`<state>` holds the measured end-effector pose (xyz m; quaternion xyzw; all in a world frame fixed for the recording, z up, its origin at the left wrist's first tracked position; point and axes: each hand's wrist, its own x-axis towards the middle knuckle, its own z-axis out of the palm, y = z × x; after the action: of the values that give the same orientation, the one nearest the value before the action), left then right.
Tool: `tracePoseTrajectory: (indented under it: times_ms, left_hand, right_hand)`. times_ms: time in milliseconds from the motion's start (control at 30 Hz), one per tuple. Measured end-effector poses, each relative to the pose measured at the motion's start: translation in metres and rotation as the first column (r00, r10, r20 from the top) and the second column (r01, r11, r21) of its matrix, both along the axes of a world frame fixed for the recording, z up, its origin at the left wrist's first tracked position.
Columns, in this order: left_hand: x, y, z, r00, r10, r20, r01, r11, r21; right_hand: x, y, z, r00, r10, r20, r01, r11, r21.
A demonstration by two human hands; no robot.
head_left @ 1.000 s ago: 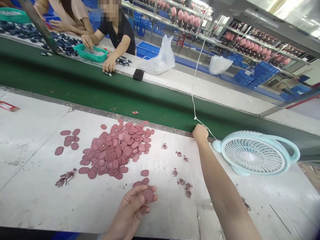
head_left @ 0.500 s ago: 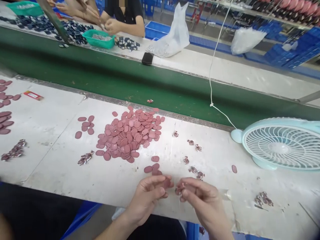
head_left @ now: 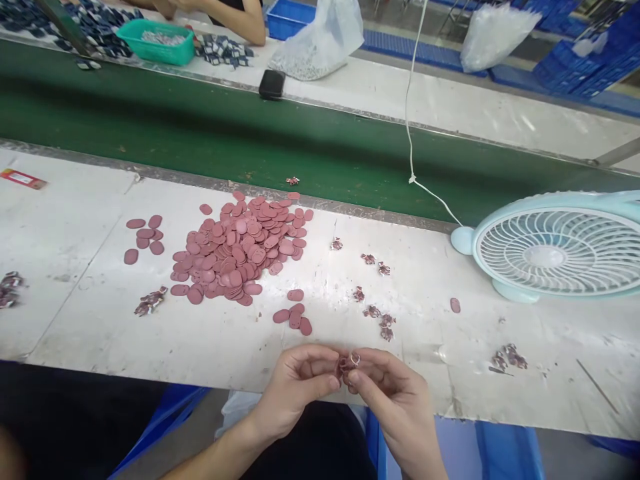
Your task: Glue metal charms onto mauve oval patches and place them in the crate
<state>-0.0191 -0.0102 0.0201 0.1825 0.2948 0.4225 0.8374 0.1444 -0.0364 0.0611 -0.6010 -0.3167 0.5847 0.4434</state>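
Observation:
Just over the table's front edge, my left hand [head_left: 295, 387] and my right hand [head_left: 395, 393] meet fingertip to fingertip. Between them is a small shiny reddish metal piece [head_left: 354, 360] with a curved silvery part, pinched by my right thumb and fingers. My left fingers close on a pink oval piece, now mostly hidden by the fingers and the metal piece. Beyond my hands lie several loose pink ovals [head_left: 295, 319]. A large heap of pink ovals [head_left: 240, 247] spreads behind them. Several similar metal pieces [head_left: 373, 311] are scattered beyond my right hand.
A light-blue fan [head_left: 547, 257] lies at the right, its white cord [head_left: 413, 133] running upward. Past the green strip [head_left: 200, 143], a co-worker's arm [head_left: 240, 20] rests near a green basket [head_left: 155, 43]. More metal pieces [head_left: 150, 302] lie at the left.
My hands were apart, the left with a pink oval and the right with a metal piece; now they have come together. The camera view has shifted, so the table appears higher and farther left.

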Motion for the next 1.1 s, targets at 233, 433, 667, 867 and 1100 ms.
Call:
tracePoseTrajectory:
  times_ms: [233, 433, 667, 867, 1100]
  left_hand:
    - [0.003, -0.005, -0.004, 0.997, -0.01, -0.076, 0.009, 1.0, -0.008]
    - [0.004, -0.012, -0.005, 0.985, -0.008, -0.175, 0.011, 1.0, 0.018]
    - [0.004, -0.018, -0.004, 0.987, 0.011, -0.161, -0.004, 0.999, 0.047]
    - [0.007, -0.018, -0.001, 0.988, 0.0, -0.157, 0.014, 0.996, 0.088]
    - [0.01, -0.017, 0.005, 0.982, -0.028, -0.189, 0.052, 0.991, 0.124]
  right_hand:
    - [0.008, -0.006, 0.003, 0.999, 0.047, -0.003, -0.047, 0.998, -0.048]
    - [0.01, -0.009, 0.002, 0.999, 0.052, -0.013, -0.053, 0.998, -0.041]
    - [0.008, -0.016, -0.002, 0.998, 0.033, -0.047, -0.031, 0.999, 0.04]
    - [0.009, -0.019, -0.003, 0.996, 0.044, -0.075, -0.037, 0.995, 0.095]
    - [0.011, -0.023, -0.005, 0.999, 0.018, -0.043, -0.012, 0.991, 0.131]
